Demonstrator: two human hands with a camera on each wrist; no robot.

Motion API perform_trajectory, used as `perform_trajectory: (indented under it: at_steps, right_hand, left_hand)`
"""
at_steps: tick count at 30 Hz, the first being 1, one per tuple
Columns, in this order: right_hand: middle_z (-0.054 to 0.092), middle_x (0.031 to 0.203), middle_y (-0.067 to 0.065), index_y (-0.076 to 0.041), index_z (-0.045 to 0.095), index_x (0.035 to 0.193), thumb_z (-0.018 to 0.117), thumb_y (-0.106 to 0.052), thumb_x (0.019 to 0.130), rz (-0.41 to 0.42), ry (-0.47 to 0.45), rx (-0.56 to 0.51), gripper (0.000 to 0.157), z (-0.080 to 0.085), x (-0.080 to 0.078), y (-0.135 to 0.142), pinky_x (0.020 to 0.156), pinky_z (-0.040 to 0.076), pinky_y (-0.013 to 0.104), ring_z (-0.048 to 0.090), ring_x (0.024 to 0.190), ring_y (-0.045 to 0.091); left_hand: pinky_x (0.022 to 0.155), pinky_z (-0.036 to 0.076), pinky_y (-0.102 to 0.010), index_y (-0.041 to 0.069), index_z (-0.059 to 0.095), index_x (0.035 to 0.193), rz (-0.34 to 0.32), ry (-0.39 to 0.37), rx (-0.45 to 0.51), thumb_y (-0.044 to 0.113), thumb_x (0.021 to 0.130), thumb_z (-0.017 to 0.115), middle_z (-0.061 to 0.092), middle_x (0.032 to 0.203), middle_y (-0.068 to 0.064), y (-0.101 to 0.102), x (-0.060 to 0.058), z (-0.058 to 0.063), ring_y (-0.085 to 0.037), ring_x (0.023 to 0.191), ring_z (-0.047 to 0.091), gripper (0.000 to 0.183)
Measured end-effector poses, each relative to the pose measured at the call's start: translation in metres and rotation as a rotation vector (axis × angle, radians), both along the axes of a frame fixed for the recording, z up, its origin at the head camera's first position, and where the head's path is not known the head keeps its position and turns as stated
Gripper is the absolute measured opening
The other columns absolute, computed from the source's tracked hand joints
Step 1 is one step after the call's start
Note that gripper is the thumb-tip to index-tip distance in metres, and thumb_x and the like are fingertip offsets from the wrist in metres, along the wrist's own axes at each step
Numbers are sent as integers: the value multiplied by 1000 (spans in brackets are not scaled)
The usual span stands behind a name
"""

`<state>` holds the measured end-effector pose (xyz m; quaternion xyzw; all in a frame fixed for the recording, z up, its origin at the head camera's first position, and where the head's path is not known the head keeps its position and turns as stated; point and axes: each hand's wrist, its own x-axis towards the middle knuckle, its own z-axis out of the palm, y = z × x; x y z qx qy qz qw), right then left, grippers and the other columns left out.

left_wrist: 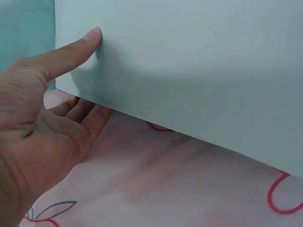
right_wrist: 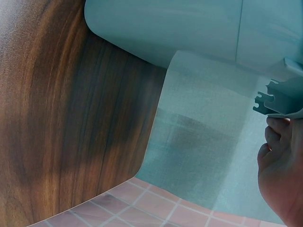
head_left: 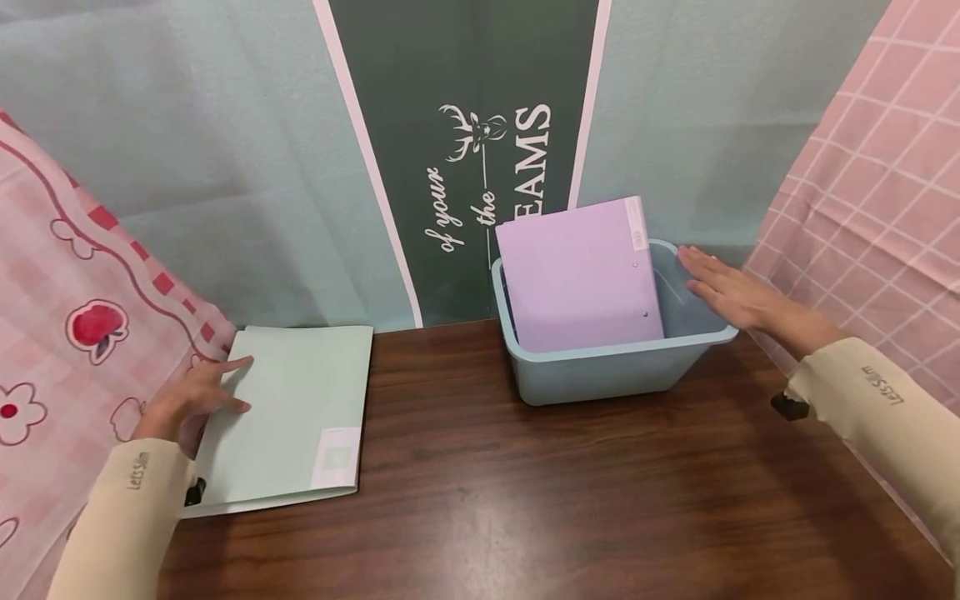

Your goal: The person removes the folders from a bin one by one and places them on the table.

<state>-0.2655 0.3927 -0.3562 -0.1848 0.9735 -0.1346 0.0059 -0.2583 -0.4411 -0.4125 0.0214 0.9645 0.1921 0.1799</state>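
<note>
A pale green folder (head_left: 292, 400) with a white label lies at the left of the brown table. My left hand (head_left: 197, 396) is at its left edge. In the left wrist view, the thumb of my left hand (left_wrist: 52, 94) presses the folder's face (left_wrist: 189, 56), while the other fingers reach behind its edge, partly hidden. A purple folder (head_left: 577, 275) leans inside a blue-grey plastic bin (head_left: 592, 375). With its fingers mostly straight, my right hand (head_left: 731, 292) rests at the bin's right rim. The right wrist view shows its fingertips (right_wrist: 273, 135) against the rim's underside.
A grey-green cloth (head_left: 225, 167) with a dark printed band (head_left: 465, 50) hangs behind the table (head_left: 450, 483). Pink patterned cloth (head_left: 90, 275) borders the left side, and pink checked cloth (head_left: 877, 192) borders the right. The bin stands close to the back cloth.
</note>
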Motion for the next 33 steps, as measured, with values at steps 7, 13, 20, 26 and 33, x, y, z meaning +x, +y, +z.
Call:
perform_trajectory:
  at_steps: [7,13,20,26,33]
  right_hand:
    - [6,162,22,-3,8,156,27,-32,107,10,22,-8,60,0,0,0,121,-5,36,-1,150,31]
    - [6,162,21,-3,7,156,27,-32,107,6,16,-11,61,-1,0,1,121,-4,40,-2,150,32]
    - [6,161,23,-1,8,156,27,-32,107,13,26,-4,61,-2,-1,1,121,-4,38,1,150,36]
    - [4,162,22,-2,6,156,26,-33,107,1,5,10,61,-2,0,1,121,-7,37,0,150,36]
    - [5,162,21,-3,6,156,26,-33,107,-7,-10,23,61,0,-2,1,121,-4,41,-1,150,34]
  left_hand:
    - [98,31,-72,1,26,151,-27,31,-7,26,75,84,24,138,-51,-3,-1,-9,-57,116,39,99]
    - [96,34,-71,1,24,151,-14,28,-6,26,76,84,27,135,-51,-4,-1,-14,-52,110,42,99]
    - [97,33,-71,3,23,152,19,-7,3,29,77,83,26,136,-50,-7,-1,-24,-56,114,39,100]
    - [101,25,-73,4,20,153,57,-42,46,27,76,84,17,142,-49,-6,0,-28,-60,123,28,102]
    - [102,23,-74,3,18,153,90,-60,75,25,77,82,14,144,-47,-5,2,-30,-60,126,23,102]
